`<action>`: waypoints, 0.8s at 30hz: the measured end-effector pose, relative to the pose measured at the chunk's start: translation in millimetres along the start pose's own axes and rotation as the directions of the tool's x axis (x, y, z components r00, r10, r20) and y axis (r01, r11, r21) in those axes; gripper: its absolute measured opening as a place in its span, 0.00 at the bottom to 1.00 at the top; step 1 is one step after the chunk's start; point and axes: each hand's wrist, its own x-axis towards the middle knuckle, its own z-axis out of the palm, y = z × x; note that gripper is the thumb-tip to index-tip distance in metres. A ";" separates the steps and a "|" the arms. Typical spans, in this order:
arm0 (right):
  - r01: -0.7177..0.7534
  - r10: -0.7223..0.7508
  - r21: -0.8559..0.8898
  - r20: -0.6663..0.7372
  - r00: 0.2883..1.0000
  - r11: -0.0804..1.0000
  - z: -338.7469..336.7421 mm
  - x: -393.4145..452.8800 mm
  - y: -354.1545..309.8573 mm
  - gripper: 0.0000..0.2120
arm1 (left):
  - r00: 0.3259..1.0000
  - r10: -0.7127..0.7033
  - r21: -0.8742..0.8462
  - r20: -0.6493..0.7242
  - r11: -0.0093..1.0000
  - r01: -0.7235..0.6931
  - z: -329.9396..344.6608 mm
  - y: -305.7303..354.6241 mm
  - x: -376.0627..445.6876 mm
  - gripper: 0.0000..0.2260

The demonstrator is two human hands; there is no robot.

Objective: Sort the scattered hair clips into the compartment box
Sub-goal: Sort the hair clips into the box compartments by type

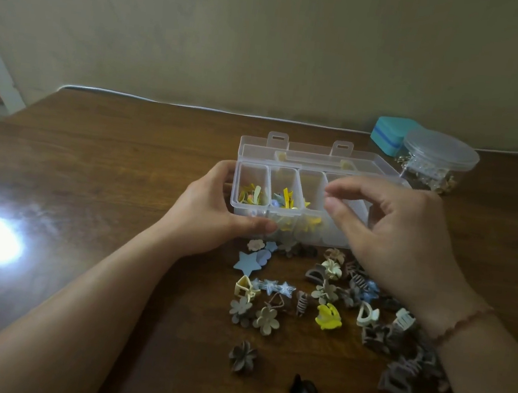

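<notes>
While my left hand [214, 210] grips the near left corner of the box [302, 201], fingers behind the end wall and thumb along the front, the box stays put as clips go in. I judge that to be the reason for the grip.

My right hand [401, 241] hangs over the right-hand compartments, thumb and forefinger curled close together with a small gap between the tips. I cannot tell whether anything is pinched there; nothing shows between them.

Count, box: four compartments visible along the top tray. The two nearest my left hand hold yellow clips; the third shows a little yellow at its bottom; the fourth sits behind my right hand, contents hidden.

Count, table [109, 163], loose clips [320, 300] below both hands: roughly thirty, overlapping, so not exact. Distinct items include one yellow clip [328, 316], one large blue star [247, 262] and one black clip [303, 392].

Beyond my right hand: one round jar [438, 158], one teal case [387, 135].
</notes>
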 end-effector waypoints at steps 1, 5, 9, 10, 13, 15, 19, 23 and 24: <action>0.030 -0.031 0.013 0.090 0.995 0.999 -3.0 -1.6 -5.7 0.07 | 1.000 0.000 -0.001 0.000 1.000 0.000 0.1 -0.2 -0.1 0.40; 0.197 -0.067 -0.178 0.555 0.829 0.964 -3.2 -9.5 -21.1 0.10 | 1.000 -0.001 -0.002 -0.012 1.000 0.001 0.7 -1.7 -0.6 0.41; 0.247 -0.094 -0.154 0.639 0.763 0.957 -0.4 -12.5 -32.1 0.13 | 1.000 0.005 -0.002 -0.011 1.000 -0.005 0.8 -3.2 -0.3 0.42; 0.256 -0.106 -0.148 0.638 0.763 0.955 1.5 -13.7 -33.9 0.13 | 1.000 0.006 -0.004 -0.010 1.000 -0.006 0.9 -3.1 -0.3 0.42; 0.277 -0.137 -0.155 0.589 0.797 0.948 10.3 -18.4 -34.3 0.09 | 1.000 0.009 -0.001 -0.009 1.000 -0.009 1.3 -1.4 -0.7 0.43; 0.272 -0.135 -0.175 0.551 0.824 0.946 13.6 -19.1 -30.3 0.08 | 1.000 0.007 -0.002 -0.008 1.000 -0.007 1.2 -0.6 -0.4 0.43; 0.140 -0.068 -0.140 0.427 0.902 0.980 -0.4 -10.9 -18.3 0.08 | 1.000 -0.001 -0.018 -0.001 1.000 0.001 0.5 -0.6 0.0 0.42; -0.080 0.065 0.128 0.120 0.991 0.989 -14.8 -0.4 -4.7 0.09 | 1.000 -0.003 -0.018 0.009 1.000 0.003 -0.5 -0.8 0.4 0.41; -0.081 0.075 0.162 0.041 0.996 0.983 -13.1 3.2 -2.7 0.07 | 1.000 -0.002 -0.019 0.010 1.000 0.003 -0.7 -1.0 0.4 0.41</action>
